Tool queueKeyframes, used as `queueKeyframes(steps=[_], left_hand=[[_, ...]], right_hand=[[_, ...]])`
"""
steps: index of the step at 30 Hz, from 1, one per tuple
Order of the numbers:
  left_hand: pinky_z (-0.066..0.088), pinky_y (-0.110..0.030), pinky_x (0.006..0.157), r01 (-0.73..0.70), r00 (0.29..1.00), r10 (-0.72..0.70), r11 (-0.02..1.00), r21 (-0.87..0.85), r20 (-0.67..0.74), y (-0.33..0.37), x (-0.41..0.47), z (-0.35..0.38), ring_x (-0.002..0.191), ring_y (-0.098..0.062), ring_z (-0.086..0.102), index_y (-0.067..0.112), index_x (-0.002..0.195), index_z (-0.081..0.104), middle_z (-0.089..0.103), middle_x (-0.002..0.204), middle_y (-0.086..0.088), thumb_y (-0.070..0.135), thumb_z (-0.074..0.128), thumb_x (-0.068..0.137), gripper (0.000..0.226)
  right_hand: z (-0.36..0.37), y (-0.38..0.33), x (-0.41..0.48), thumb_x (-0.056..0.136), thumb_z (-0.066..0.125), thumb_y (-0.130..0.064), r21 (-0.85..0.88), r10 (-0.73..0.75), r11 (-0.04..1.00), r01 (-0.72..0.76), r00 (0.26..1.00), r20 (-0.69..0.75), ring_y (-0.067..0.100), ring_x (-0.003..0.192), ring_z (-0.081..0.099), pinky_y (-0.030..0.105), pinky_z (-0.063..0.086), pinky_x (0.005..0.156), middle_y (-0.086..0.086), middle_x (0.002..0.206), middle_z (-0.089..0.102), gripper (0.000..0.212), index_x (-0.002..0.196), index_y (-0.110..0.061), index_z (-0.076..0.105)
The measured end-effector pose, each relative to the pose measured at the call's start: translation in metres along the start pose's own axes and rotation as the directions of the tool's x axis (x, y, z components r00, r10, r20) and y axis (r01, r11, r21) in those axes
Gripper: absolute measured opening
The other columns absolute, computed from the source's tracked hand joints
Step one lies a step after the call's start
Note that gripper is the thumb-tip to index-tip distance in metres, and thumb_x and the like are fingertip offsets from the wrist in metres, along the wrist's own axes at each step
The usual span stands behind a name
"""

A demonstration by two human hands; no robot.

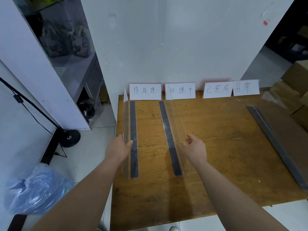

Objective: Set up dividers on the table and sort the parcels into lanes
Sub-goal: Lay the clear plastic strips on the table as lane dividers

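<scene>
Our left hand (119, 147) is at the left edge of the bench (216, 147). It holds the see-through wall of the left divider (133, 130), with the thumb on one side and the fingers curled on the other. This divider stands up on its dark strip, and it runs from near us to the wall.

Our right hand (195, 147) is spread and loose, with the thumb up. Its fingertips are right by the clear wall of the middle divider (168, 130). We cannot tell if they touch it. This divider also stands on a dark strip, a bit slanted next to the left one.

One more divider, the right divider (268, 130), lies far over on the right side of the bench, away from both hands.

Four white paper signs (145, 91) with writing lean on the wall at the back of the bench. Brown boxes (296, 77) are piled past the right side. A blue plastic bag (36, 189) sits on the floor to the left.
</scene>
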State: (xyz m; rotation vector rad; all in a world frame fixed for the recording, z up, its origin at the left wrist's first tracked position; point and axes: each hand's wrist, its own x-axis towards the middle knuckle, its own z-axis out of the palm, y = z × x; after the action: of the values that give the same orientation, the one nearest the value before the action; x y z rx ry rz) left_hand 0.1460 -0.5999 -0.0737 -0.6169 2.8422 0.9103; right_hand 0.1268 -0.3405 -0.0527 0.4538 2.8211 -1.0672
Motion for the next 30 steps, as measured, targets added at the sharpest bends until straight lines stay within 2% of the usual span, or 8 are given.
queueKeyframes(steps=[4,12,16,21,23,25,27,30], left_hand=[[0.052,-0.036,0.075,0.037,0.999,-0.038,0.999,0.016,0.010,0.000,0.002,-0.001,0.091,-0.022,0.062,0.014,0.119,0.056,0.064,0.105,-0.004,0.045,0.056,0.094,0.040],[0.052,-0.037,0.073,0.055,0.998,-0.056,0.997,0.046,0.014,0.004,0.000,-0.004,0.093,-0.023,0.062,0.017,0.123,0.049,0.064,0.109,-0.003,0.052,0.056,0.091,0.048],[0.055,-0.041,0.080,0.049,0.999,-0.049,0.996,0.068,-0.001,0.008,0.000,-0.010,0.098,-0.025,0.063,0.018,0.124,0.048,0.064,0.112,-0.004,0.056,0.056,0.089,0.053],[0.051,-0.044,0.089,-0.001,0.998,0.013,0.980,0.201,-0.061,0.026,-0.001,-0.025,0.111,-0.029,0.059,0.014,0.135,0.041,0.060,0.124,-0.009,0.062,0.050,0.090,0.067],[0.050,-0.047,0.093,-0.061,0.993,0.081,0.975,0.214,-0.090,0.036,-0.001,-0.031,0.116,-0.029,0.058,0.015,0.139,0.038,0.059,0.130,-0.009,0.065,0.048,0.088,0.072],[0.047,-0.047,0.099,-0.124,0.983,0.153,0.959,0.254,-0.098,0.049,-0.001,-0.035,0.124,-0.029,0.053,0.014,0.145,0.033,0.054,0.138,-0.009,0.067,0.046,0.089,0.078],[0.045,-0.048,0.102,-0.193,0.968,0.231,0.937,0.292,-0.102,0.067,-0.004,-0.037,0.128,-0.027,0.050,0.015,0.146,0.033,0.051,0.142,-0.007,0.068,0.045,0.089,0.078],[0.038,-0.050,0.109,-0.299,0.936,0.341,0.903,0.310,-0.090,0.097,-0.011,-0.034,0.134,-0.025,0.045,0.016,0.147,0.034,0.049,0.145,-0.005,0.063,0.048,0.090,0.075]], right_hand=[[-0.002,-0.003,0.000,0.094,0.059,-0.020,-0.005,-0.004,1.000,0.004,1.000,0.004,0.015,0.112,0.060,0.024,0.049,0.084,0.003,0.136,0.057,0.052,0.143,-0.018,0.043],[-0.004,-0.005,0.001,0.094,0.060,-0.023,-0.029,-0.015,0.999,0.015,1.000,0.014,0.017,0.116,0.059,0.030,0.051,0.091,0.004,0.139,0.055,0.054,0.145,-0.017,0.041],[-0.009,-0.008,0.000,0.094,0.059,-0.024,-0.043,-0.024,0.999,0.024,1.000,0.010,0.004,0.081,0.054,0.011,0.042,0.062,0.003,0.141,0.053,0.055,0.146,-0.017,0.040],[-0.023,-0.014,0.001,0.094,0.060,-0.025,-0.040,-0.054,0.998,0.053,0.998,-0.020,0.012,0.100,0.065,0.006,0.034,0.046,0.000,0.140,0.053,0.055,0.145,-0.019,0.041],[-0.031,-0.016,0.002,0.094,0.060,-0.026,-0.043,-0.082,0.996,0.081,0.996,-0.027,0.012,0.095,0.067,0.008,0.041,0.051,-0.001,0.139,0.054,0.056,0.145,-0.019,0.041],[-0.040,-0.017,0.002,0.094,0.061,-0.028,-0.049,-0.109,0.993,0.106,0.993,-0.054,0.015,0.103,0.065,0.019,0.051,0.070,0.000,0.140,0.054,0.055,0.145,-0.017,0.042],[-0.051,-0.015,0.000,0.094,0.060,-0.029,-0.060,-0.124,0.991,0.119,0.989,-0.085,0.017,0.114,0.060,0.027,0.050,0.086,0.001,0.142,0.051,0.055,0.144,-0.016,0.043],[-0.069,-0.005,-0.002,0.093,0.060,-0.030,-0.069,-0.135,0.990,0.127,0.983,-0.128,0.020,0.113,0.061,0.032,0.053,0.092,0.001,0.142,0.052,0.054,0.144,-0.017,0.043]])
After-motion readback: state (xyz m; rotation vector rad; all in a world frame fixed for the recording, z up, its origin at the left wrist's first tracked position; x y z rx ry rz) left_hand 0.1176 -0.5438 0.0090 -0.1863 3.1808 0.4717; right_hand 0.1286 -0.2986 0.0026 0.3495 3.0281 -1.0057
